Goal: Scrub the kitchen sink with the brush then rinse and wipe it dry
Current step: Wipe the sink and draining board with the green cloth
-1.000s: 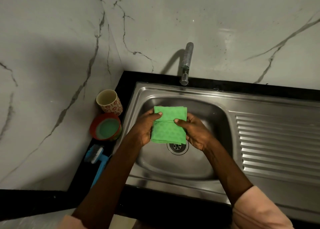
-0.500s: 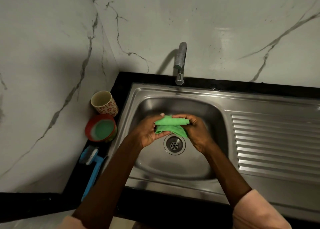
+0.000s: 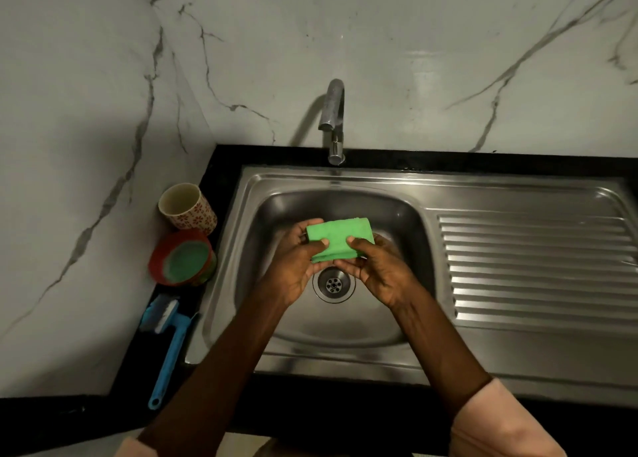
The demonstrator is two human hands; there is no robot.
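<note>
A folded green cloth [image 3: 340, 237] is held above the basin of the steel sink [image 3: 345, 339], just beyond the drain [image 3: 333, 284]. My left hand [image 3: 297, 263] grips its left end, thumb on top. My right hand [image 3: 379, 270] grips its right end the same way. The blue scrub brush [image 3: 169, 336] lies on the black counter to the left of the sink, bristles toward the wall. The tap [image 3: 334, 122] stands at the back; no water runs from it.
A flowered cup [image 3: 188, 208] and a red bowl with green inside [image 3: 181, 258] sit on the counter left of the sink. The ribbed drainboard [image 3: 538, 266] extends to the right. Marble walls close off the back and left.
Both hands folded the cloth from a larger flat rectangle into a smaller, thicker pad. The camera view shifted slightly.
</note>
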